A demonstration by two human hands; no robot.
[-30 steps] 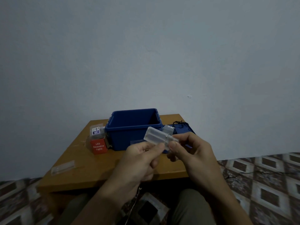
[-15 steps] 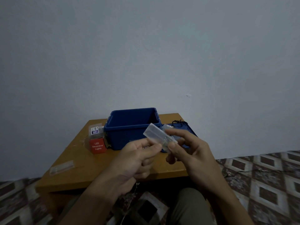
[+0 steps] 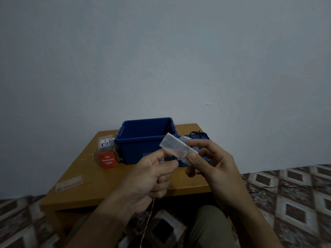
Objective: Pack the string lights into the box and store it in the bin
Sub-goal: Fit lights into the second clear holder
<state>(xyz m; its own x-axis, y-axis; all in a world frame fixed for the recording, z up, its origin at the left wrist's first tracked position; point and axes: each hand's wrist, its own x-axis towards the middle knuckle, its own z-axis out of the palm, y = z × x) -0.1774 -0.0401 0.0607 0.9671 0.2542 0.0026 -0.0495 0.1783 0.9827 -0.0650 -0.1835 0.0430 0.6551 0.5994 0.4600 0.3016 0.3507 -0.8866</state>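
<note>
My right hand pinches a clear plastic battery pack of the string lights, held tilted in front of the open blue bin. My left hand is closed on the thin light wire, which hangs down from the fist toward the floor; its fingertips touch the pack's lower edge. A red box marked "LED Decorative Lights" with a clear upper part stands on the wooden table, left of the bin.
The blue bin lid with a dark cord on it lies right of the bin. A clear plastic strip rests near the table's left front corner. Patterned floor tiles surround the table; my knees are under its front edge.
The battery pack has tilted more upright and risen slightly in my hands. My right fingers have shifted along its lower end; the left hand stays closed on the wire.
</note>
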